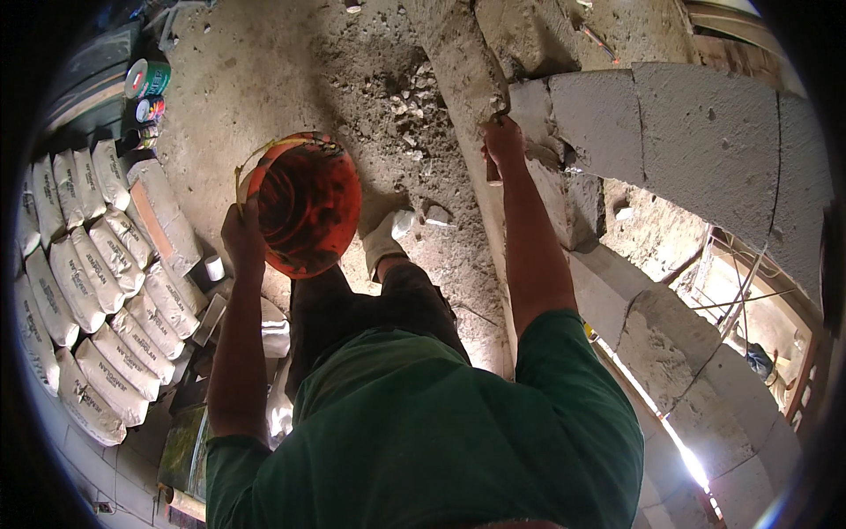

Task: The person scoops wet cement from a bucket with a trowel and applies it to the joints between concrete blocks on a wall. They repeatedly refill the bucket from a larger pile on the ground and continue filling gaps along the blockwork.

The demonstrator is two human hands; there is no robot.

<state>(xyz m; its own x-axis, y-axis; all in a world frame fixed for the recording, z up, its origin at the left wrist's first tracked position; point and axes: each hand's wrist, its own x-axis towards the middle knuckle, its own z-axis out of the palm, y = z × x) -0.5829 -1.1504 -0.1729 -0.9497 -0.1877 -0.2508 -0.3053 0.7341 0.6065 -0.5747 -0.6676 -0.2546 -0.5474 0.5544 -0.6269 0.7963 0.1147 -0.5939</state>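
My left hand (241, 234) grips the rim of an orange bucket (342, 207), tilted so that its dark-smeared inside shows. A yellowish bail hangs over the bucket's far left side. My right arm reaches forward along the block wall. In its closed fingers my right hand (505, 144) holds a small hand tool with a brownish handle (493, 169), probably a trowel. Its working end is mostly hidden against the wall's rough edge. Just beyond that hand runs a long grey ledge (458, 79), and to its right stand pale wall blocks (592, 115).
Many filled sacks (97, 273) are stacked at the left, with a green can (147, 78) and smaller cans beyond them. Rubble (410, 115) is strewn over the dirt floor (264, 62). An opening (652, 220) with wires breaks the block wall at right.
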